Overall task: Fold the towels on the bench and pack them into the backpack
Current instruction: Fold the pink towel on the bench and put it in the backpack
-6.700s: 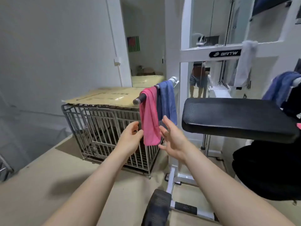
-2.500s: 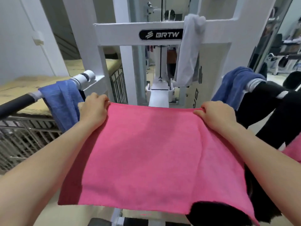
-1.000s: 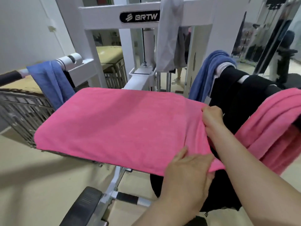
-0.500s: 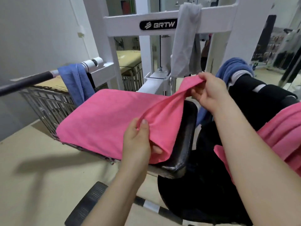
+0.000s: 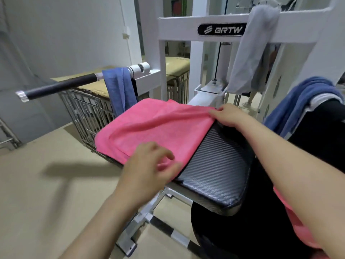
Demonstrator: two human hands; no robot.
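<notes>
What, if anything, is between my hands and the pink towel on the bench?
Nothing visible. Your right hand pinches the far corner of the pink towel, which lies on the bench pad. Your left hand is on the towel's near edge, though motion blur hides whether it grips.

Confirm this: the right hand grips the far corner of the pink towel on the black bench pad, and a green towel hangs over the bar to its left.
Wrong colour. The head view shows a blue towel hanging over the bar, not a green one. The right hand does grip the far corner of the pink towel on the black bench pad.
</notes>
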